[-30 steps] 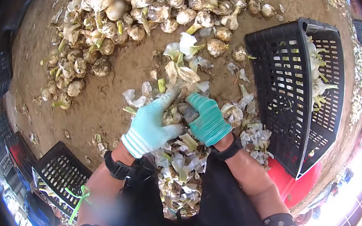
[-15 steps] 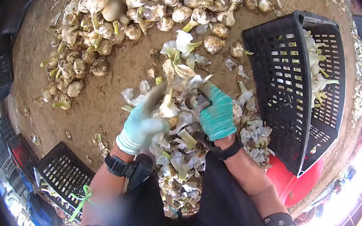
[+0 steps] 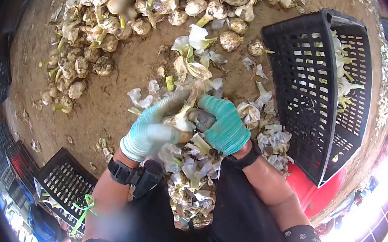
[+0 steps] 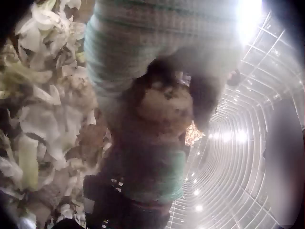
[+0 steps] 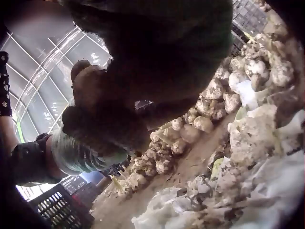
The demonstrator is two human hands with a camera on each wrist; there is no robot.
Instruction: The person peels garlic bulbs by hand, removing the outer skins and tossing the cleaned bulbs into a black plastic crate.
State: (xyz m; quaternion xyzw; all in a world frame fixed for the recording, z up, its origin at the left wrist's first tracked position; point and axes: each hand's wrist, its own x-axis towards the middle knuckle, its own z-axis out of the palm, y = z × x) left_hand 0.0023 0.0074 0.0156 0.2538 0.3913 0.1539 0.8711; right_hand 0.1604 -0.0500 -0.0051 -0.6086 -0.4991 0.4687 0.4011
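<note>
Both hands wear striped knit gloves with darkened fingers. My left hand [image 3: 149, 128] grips a garlic bulb [image 3: 182, 121], its pale stalk pointing up and away. The bulb's soiled underside [image 4: 164, 107] shows between the gloves in the left wrist view. My right hand [image 3: 224, 124] is curled in against the same bulb, its grey thumb and fingertips at the base of the stalk. The right hand is a dark shape [image 5: 167, 52] in the right wrist view, and the spot where it meets the bulb is in shadow. Peeled skins [image 3: 193, 172] lie below both hands.
Unpeeled garlic bulbs [image 3: 109, 29] are heaped on the earth floor at far left. A black slatted crate [image 3: 300, 84] on the right holds garlic with stalks, beside a red plastic object [image 3: 318, 191]. Another black crate [image 3: 67, 179] stands at lower left. Loose skins [image 3: 273, 145] lie near the right crate.
Half a second ago my right hand had drawn away to the right with skin at its fingers. Now it is back against the bulb, which shows whiter than a second ago.
</note>
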